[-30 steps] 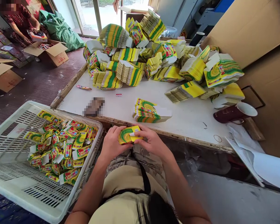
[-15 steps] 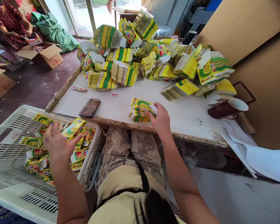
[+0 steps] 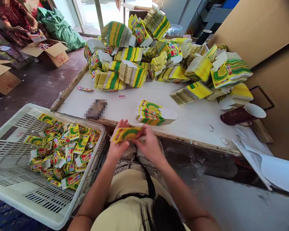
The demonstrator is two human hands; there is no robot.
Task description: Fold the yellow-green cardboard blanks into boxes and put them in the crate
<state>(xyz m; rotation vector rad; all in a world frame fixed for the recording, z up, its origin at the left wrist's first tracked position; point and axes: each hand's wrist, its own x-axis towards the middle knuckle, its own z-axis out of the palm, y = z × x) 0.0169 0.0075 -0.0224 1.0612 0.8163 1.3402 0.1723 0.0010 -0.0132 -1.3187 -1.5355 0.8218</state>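
Over the table's front edge, a yellow-green carton (image 3: 128, 134) is held between both hands. My right hand (image 3: 149, 144) pinches its right end. My left hand (image 3: 118, 144) is under and around its left end, fingers spread and slightly blurred. Just beyond them a small fanned stack of flat cartons (image 3: 151, 113) lies on the white table (image 3: 125, 107). At the left, a white plastic basket (image 3: 100, 128) contains several formed small cartons (image 3: 69, 154). Bundles of flat cartons (image 3: 132, 72) are piled at the table's back.
A blurred-out flat object (image 3: 96, 109) lies near the table's front left. A maroon mug (image 3: 240, 115) lies on its side at the right, beside large cardboard (image 3: 279, 96). Another person (image 3: 19, 25) sits back left by open boxes (image 3: 55, 54).
My left hand has moved from over the basket to the middle; the carton near it is now in the basket. My right hand has come off the stack toward me with a carton.
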